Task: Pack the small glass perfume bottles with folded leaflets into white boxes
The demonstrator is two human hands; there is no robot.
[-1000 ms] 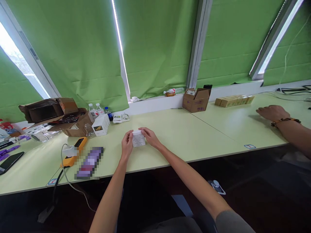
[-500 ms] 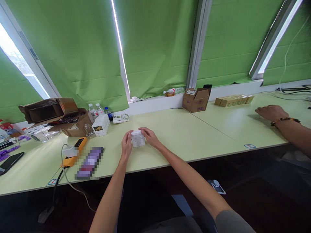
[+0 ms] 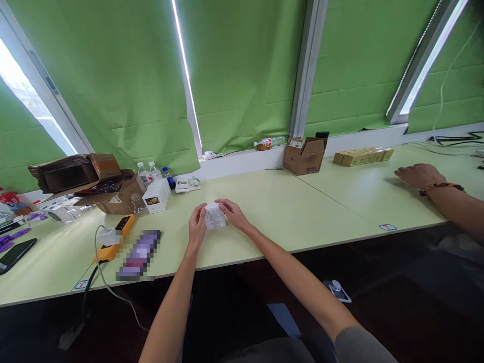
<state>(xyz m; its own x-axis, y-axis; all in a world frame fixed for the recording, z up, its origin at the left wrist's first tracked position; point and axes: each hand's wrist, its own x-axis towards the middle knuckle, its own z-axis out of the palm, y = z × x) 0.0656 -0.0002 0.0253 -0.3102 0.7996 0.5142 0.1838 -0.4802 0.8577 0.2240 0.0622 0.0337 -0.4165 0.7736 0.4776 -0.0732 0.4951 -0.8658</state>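
Observation:
A small white box [image 3: 215,218] with printed text on the side facing me stands between my two hands, at or just above the pale green table [image 3: 260,217]. My left hand [image 3: 197,222] grips its left edge. At its upper right, my right hand [image 3: 232,213] closes on the top corner with the fingers. The far side of the box is hidden from view. Beyond my left hand, a row of similar white boxes [image 3: 158,196] stands near the back of the table.
An opened brown carton [image 3: 121,194] and bottles [image 3: 168,176] stand back left. A yellow power strip [image 3: 109,249] and a blurred purple phone-like item [image 3: 139,254] lie left. Another carton [image 3: 304,155] and yellowish boxes [image 3: 363,157] stand back right. Another person's hand [image 3: 419,175] rests at right.

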